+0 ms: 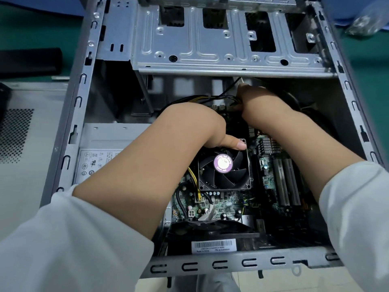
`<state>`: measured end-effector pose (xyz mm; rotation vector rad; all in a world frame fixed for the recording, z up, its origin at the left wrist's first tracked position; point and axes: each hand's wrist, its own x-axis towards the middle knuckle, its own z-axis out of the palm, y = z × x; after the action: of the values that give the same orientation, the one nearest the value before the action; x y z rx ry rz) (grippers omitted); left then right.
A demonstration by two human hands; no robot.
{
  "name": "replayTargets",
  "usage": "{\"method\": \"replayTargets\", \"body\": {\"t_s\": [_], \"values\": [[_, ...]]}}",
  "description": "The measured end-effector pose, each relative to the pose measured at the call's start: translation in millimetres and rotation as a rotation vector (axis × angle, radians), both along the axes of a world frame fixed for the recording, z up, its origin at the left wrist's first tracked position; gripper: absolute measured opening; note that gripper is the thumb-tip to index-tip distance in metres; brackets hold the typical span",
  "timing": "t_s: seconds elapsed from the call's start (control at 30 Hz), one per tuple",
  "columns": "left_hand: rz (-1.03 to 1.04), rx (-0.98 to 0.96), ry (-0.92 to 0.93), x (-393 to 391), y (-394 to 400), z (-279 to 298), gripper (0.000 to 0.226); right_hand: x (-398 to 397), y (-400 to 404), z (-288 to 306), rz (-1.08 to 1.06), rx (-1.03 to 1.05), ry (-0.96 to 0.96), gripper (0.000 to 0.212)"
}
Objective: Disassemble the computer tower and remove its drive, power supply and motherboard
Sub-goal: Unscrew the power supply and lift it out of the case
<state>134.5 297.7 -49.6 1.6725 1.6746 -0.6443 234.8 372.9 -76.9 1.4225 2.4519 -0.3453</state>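
The open computer tower point(69, 127) lies on its side in front of me. Its green motherboard point(271, 178) fills the lower middle, with a black CPU fan point(225, 167) on it. The grey power supply point(105, 148) sits at the left wall, under my left forearm. My left hand point(202, 125) rests on the board above the fan, thumb on the fan's top edge, fingers hidden. My right hand point(259, 102) reaches deep under the metal drive cage point(210, 49) and is closed on a bundle of black and yellow cables point(210, 99) at their connector.
The removed side panel point(27, 131), with a perforated vent, lies left of the case. A black object point(29, 60) sits beyond it on the green mat. A clear plastic bag point(366, 24) lies at the far right. A barcode label point(213, 245) marks the case's near edge.
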Motion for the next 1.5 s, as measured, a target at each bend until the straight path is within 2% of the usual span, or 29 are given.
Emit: {"method": "replayTargets", "body": {"t_s": [0.1, 0.23, 0.37, 0.53, 0.7, 0.77, 0.97, 1.03, 1.23, 1.37, 1.5], "values": [[0.003, 0.004, -0.003, 0.2, 1.0, 0.5, 0.086, -1.9, 3.4, -0.3, -0.028, -0.078, 0.002, 0.035], [-0.001, 0.008, 0.004, -1.0, 1.4, -2.3, 0.087, -1.5, -2.1, -7.6, -0.129, -0.103, 0.115, 0.055], [-0.013, 0.014, 0.004, -0.4, 1.4, -3.1, 0.087, 2.0, -5.9, -14.5, -0.092, -0.009, 0.124, 0.041], [-0.009, 0.017, 0.01, -2.0, 0.3, -2.8, 0.09, 2.3, -4.7, -15.0, -0.083, -0.003, 0.157, 0.036], [-0.021, 0.016, 0.005, -0.7, 0.7, -1.9, 0.09, -0.9, -10.8, -9.0, 0.075, 0.238, 0.043, 0.031], [-0.026, 0.024, 0.008, -0.2, 0.8, -1.9, 0.09, -1.5, -12.9, -9.4, 0.101, 0.271, 0.017, 0.03], [-0.022, 0.023, -0.001, 0.0, 0.5, -0.1, 0.09, -2.0, -7.8, -14.4, -0.071, 0.073, 0.095, 0.029], [-0.026, 0.03, -0.003, -0.6, 0.5, -0.5, 0.088, -2.3, -7.2, -14.1, -0.062, 0.051, 0.109, 0.03], [-0.036, 0.021, 0.006, 1.3, 2.3, -2.2, 0.087, 1.0, -13.5, -9.2, 0.107, 0.251, 0.029, 0.031], [-0.021, 0.037, -0.008, 0.5, 2.2, -1.8, 0.082, -2.3, -5.9, -12.2, -0.049, 0.08, 0.09, 0.03], [-0.029, 0.04, -0.002, -1.0, 2.2, 1.0, 0.085, -0.2, 1.1, -11.6, -0.009, 0.009, 0.088, 0.03]]}}
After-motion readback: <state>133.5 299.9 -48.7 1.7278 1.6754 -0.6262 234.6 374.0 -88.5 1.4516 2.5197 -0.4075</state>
